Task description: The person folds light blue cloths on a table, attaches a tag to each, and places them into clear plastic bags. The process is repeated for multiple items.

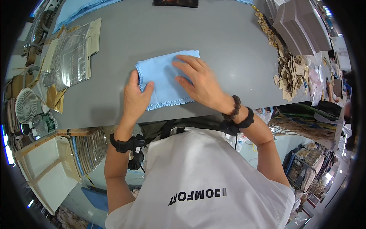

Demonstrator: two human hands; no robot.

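Note:
A folded light-blue cloth (164, 77) with a ruffled, stitched edge lies on the grey table (217, 37) in front of me. My left hand (137, 93) grips its left edge, thumb on top and the fingers partly hidden behind the ruffled side. Over the cloth's right part is my right hand (197, 78), palm down with its fingers apart; whether the fingertips press on the fabric I cannot tell. More light-blue fabric (83, 11) with a similar edge lies at the table's far left.
Clear printed plastic bags (73, 60) lie at the left, near a small white fan (26, 104) and water bottles (45, 127). Stacked grey-brown card (303, 28) and a heap of beige tags (293, 75) are at the right. A dark phone-like device (175, 3) lies at the far edge.

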